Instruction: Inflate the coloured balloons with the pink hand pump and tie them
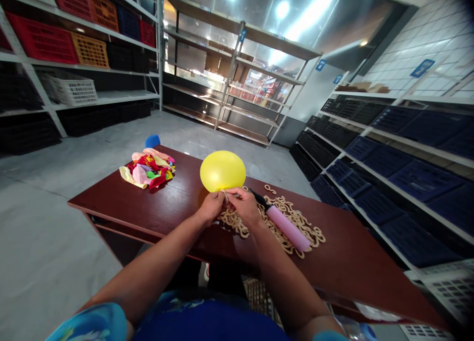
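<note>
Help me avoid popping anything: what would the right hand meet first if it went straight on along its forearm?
Most likely the yellow balloon, just ahead of the right hand, whose fingers are at the balloon's lower end. The gap to its round part is hard to judge here.

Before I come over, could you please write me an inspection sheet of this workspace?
Surface: dark red-brown table, glossy.
Job's things: one yellow balloon, inflated; a pile of limp balloons in mixed colours near the table's far-left corner.
Clutter: tan curled pieces heaped loosely, a pink tube with a black end lying on them.
Grip: left hand and right hand close together, fingers pinched at the balloon's lower end.
Cables: nothing seen.
Surroundings: grey floor; shelves with coloured crates on the left; dark blue and black crates on the right.
</note>
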Tool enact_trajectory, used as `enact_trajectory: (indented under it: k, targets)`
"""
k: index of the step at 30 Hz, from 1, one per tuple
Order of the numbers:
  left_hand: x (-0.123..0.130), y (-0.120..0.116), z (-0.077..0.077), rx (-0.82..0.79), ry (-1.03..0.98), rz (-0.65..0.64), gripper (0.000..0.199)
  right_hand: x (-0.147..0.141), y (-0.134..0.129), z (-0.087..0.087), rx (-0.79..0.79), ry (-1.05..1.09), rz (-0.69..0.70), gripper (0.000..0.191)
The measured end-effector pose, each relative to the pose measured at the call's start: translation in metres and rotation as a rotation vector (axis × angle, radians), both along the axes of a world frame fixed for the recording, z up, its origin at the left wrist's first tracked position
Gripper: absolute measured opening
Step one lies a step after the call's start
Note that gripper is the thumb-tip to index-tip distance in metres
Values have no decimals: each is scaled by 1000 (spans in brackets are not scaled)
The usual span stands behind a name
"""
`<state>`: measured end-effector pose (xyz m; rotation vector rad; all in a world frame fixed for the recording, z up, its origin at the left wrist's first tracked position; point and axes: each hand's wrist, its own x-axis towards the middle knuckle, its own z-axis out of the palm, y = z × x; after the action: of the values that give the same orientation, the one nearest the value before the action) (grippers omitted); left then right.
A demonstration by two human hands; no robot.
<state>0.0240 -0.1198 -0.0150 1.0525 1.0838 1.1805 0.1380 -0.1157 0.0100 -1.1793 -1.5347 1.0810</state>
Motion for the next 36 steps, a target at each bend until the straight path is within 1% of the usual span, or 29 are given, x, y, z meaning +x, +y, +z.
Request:
enact_trajectory:
  k: [3,6,9,12,14,17,19,21,23,26,28,30,32,34,36]
  targets:
    - [-2,-1,2,-68,-95,-78,35,-2,-2,0,-3,16,-2,20]
    - [-6,-3,5,-109,-223,-152,34,0,1,-2,-40,69,-10,22]
    - [-11,-7,10,-120,-302,-249,37,0,9,-6,-32,154,-83,23]
    - [-15,-9,14,-128,-295,-346,41,-1,16,-11,26,182,-177,21]
    - [-17,-10,16,-152,-275,-389,42,-3,18,-14,68,174,-243,20]
    - [-18,-8,17,-193,-238,-405,41,-6,18,-18,100,136,-303,21]
    - [-19,-5,19,-194,-205,-388,39,-9,19,-18,123,134,-330,21]
    - [-20,1,21,-168,-168,-342,37,-14,23,-15,136,166,-339,21]
    - [-23,10,22,-122,-159,-258,35,-20,35,-9,120,221,-311,22]
    - [-32,26,18,-85,-167,-109,39,-31,63,4,66,396,-238,27]
    - [-43,38,12,-94,-87,8,45,-36,83,11,16,531,-171,30]
    - [-60,50,6,-77,122,160,44,-39,95,14,-35,602,-95,33]
    - [-85,64,3,19,410,312,37,-38,97,11,-58,599,-64,35]
    - [-115,79,7,158,691,422,30,-34,89,3,-56,550,-79,35]
    - [-145,95,16,233,915,473,26,-27,75,-5,-66,474,-92,34]
